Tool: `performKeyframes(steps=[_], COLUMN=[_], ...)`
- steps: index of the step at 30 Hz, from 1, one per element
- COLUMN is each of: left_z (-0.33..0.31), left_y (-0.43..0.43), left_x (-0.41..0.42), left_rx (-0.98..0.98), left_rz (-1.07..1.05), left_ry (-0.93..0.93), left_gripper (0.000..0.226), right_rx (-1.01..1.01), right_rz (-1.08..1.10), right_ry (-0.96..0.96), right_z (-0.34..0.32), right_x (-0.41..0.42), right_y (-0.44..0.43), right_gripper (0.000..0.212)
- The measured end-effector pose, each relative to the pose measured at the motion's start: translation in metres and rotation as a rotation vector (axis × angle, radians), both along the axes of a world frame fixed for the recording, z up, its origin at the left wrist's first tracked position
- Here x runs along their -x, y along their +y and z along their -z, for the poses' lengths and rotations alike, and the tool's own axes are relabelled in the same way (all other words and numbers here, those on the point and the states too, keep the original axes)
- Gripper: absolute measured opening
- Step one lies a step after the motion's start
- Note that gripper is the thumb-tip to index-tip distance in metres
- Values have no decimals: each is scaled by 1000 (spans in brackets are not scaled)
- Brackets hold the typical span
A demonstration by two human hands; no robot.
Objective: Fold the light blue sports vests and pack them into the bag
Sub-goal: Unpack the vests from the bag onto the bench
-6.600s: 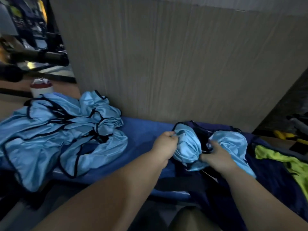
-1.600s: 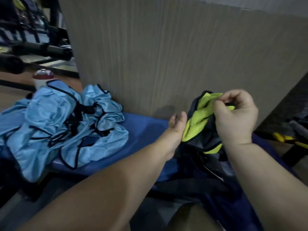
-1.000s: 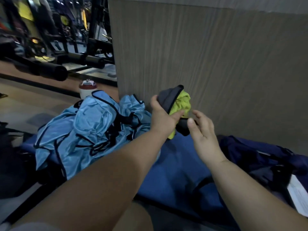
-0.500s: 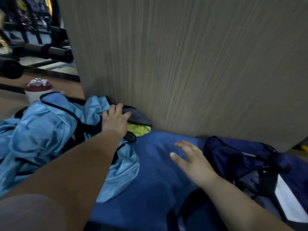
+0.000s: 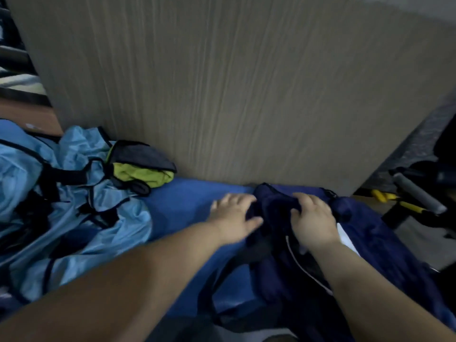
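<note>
A heap of light blue sports vests (image 5: 61,218) with black trim lies crumpled at the left on the blue bench pad (image 5: 182,208). The dark navy bag (image 5: 365,245) lies at the right. Both hands are at its far edge: my left hand (image 5: 234,215) rests on the bag's left rim with fingers spread, and my right hand (image 5: 312,218) grips a fold of the bag's fabric. No light blue vest shows inside the bag from here.
A grey and lime-green garment (image 5: 143,169) lies on the vest heap beside the tall wood-grain panel (image 5: 234,82). A white sheet (image 5: 346,239) shows in the bag. Black and yellow equipment (image 5: 417,193) stands at far right on the floor.
My left hand has left the grey and green garment on the vest heap and moved right to the bag. My right hand has dropped onto the bag and closed on its fabric.
</note>
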State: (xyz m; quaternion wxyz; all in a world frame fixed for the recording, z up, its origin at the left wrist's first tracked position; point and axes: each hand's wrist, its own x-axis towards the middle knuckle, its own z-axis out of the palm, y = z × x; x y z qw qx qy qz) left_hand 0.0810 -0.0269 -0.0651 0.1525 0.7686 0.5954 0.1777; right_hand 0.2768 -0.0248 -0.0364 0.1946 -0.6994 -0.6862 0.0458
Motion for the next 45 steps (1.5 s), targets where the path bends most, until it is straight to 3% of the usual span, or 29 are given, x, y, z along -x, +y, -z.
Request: performKeyframes(steps=[3, 6, 10, 12, 17, 28, 36, 42, 45], left_z=[9, 10, 12, 14, 18, 29, 25, 8, 4], left_y=[-28, -41, -42, -39, -24, 15, 6, 2, -6], left_x=[-49, -81, -104, -113, -145, -183, -180, -169, -164], left_rx=[224, 354, 379, 369, 353, 304, -24, 39, 73], left_rz=[119, 127, 132, 154, 180, 147, 0, -77, -77], left_ry=[18, 56, 103, 142, 189, 214, 158, 87, 74], left_gripper=[73, 85, 91, 90, 83, 64, 36, 34, 37], right_rx=[9, 152, 435, 477, 446, 388, 496, 517, 306], right_rz=[219, 477, 630, 634, 634, 606, 573, 590, 392], right_ry=[-53, -125, -8, 79, 157, 33, -9, -68, -224], right_z=[-16, -23, 5, 20, 27, 30, 35, 29, 27], right_x=[-61, -125, -194, -214, -244, -274, -261, -244, -232], right_y=[-17, -42, -68, -76, -86, -58, -55, -63, -64], right_gripper=[44, 49, 93, 104, 100, 87, 116, 107, 91])
